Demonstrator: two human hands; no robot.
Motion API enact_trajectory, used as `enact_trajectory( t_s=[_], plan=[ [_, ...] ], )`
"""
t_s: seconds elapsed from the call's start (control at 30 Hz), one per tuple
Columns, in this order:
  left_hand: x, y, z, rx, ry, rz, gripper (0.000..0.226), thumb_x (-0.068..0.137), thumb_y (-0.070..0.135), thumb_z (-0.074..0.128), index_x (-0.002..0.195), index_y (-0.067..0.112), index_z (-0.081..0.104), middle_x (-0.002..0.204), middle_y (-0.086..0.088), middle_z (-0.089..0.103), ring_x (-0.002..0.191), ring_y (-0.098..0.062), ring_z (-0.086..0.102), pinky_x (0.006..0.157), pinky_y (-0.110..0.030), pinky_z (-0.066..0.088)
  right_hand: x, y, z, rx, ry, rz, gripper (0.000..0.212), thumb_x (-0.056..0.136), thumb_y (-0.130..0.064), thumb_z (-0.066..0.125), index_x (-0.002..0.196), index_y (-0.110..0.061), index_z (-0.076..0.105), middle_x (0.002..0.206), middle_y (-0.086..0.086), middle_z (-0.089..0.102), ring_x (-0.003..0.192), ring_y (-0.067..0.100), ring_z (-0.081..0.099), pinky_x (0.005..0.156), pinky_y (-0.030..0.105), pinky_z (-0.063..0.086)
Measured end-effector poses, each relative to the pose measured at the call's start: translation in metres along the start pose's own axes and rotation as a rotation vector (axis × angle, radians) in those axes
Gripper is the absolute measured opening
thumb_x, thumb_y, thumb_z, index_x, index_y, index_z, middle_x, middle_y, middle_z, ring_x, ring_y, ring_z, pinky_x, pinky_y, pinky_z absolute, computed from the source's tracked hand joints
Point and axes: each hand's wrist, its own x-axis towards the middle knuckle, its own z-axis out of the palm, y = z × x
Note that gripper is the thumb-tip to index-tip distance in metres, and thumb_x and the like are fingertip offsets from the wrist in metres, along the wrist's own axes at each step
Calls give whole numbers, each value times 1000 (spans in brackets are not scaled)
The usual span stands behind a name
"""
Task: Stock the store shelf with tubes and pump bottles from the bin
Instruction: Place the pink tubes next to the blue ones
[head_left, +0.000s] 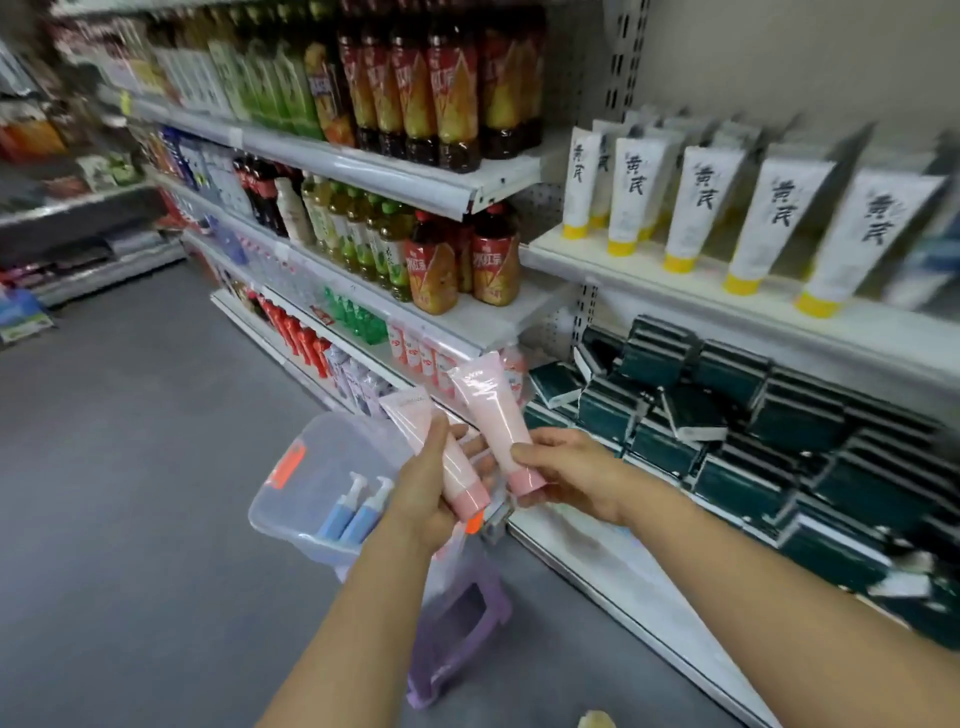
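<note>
Each of my hands holds a pink tube with a darker pink cap, cap end down. My left hand (423, 486) grips one pink tube (415, 421) around its lower half. My right hand (569, 470) pinches the second pink tube (491, 402) near its cap. Both tubes are raised above the clear plastic bin (291, 499), which sits on a purple stool (457, 639). Two blue pump bottles (358, 506) with white pumps lie inside the bin. To the upper right, white tubes with yellow caps (696, 208) stand in a row on the white shelf (597, 260).
Dark green boxes (753, 415) are piled on the shelf below the white tubes. Drink bottles (441, 93) fill the shelves to the left. A bare white shelf ledge (597, 561) runs under the boxes. Grey floor (130, 467) spreads to the left of the bin.
</note>
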Motion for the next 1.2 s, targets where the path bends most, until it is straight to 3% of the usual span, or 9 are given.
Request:
enact_trajectory(
  t_s=[0.07,0.17,0.3,0.57,0.7,0.8,0.9,1.07,1.2],
  plan=[
    [-7,-10,18,29,-13,-26,59,80,61,56,106,8,57,103,-18,72,89,-33,64,87,-46,51,-20,-2,-16,48,59,-21,12,91,-7,62,102,-5,63,88,13,67,75,22,65,70,38,59],
    [-17,-24,48,26,-57,-57,67,84,70,45,100,8,63,85,-14,72,61,-24,58,64,-36,48,-49,-4,-41,79,145,-53,15,89,-3,61,104,-6,60,88,13,66,78,24,65,72,43,59],
    [-33,-44,88,59,-167,-79,80,83,77,35,113,7,60,85,-15,68,42,-18,52,42,-25,46,-86,-4,-77,146,245,-102,28,86,-1,61,114,-5,57,101,18,64,88,28,63,71,45,58],
    [-78,-108,190,176,-331,-76,91,81,81,30,120,4,60,85,-15,68,47,-19,52,41,-26,44,-191,-5,-155,119,352,-183,30,83,0,64,111,-9,56,109,18,64,90,27,64,65,35,55],
    [-110,-149,246,204,-412,-81,90,83,79,27,118,4,62,93,-20,71,59,-26,62,54,-33,50,-248,-7,-202,88,401,-233,38,81,3,66,114,-14,56,114,17,68,91,27,67,78,46,56],
    [-134,-176,287,194,-471,-117,86,87,75,27,119,3,60,88,-19,69,47,-21,61,42,-25,49,-284,-4,-237,82,461,-267,43,79,0,68,118,-13,55,113,17,69,101,35,67,90,57,50],
    [-149,-203,326,216,-506,-117,89,85,78,29,120,3,61,93,-19,70,47,-21,56,41,-25,46,-317,-1,-270,74,507,-296,53,74,-9,73,123,-12,54,114,15,69,105,37,66,91,58,51],
    [-171,-245,381,272,-537,-124,82,85,77,33,112,6,63,86,-15,71,50,-21,57,43,-26,46,-369,-1,-322,22,640,-332,35,83,-8,71,113,-7,54,110,11,69,93,25,68,78,46,57],
    [-184,-265,412,317,-535,-137,72,90,71,32,105,8,61,82,-12,72,47,-19,56,45,-26,44,-396,-4,-358,11,710,-385,36,84,-9,71,115,-6,54,112,11,68,101,28,68,83,47,58]
  ],
)
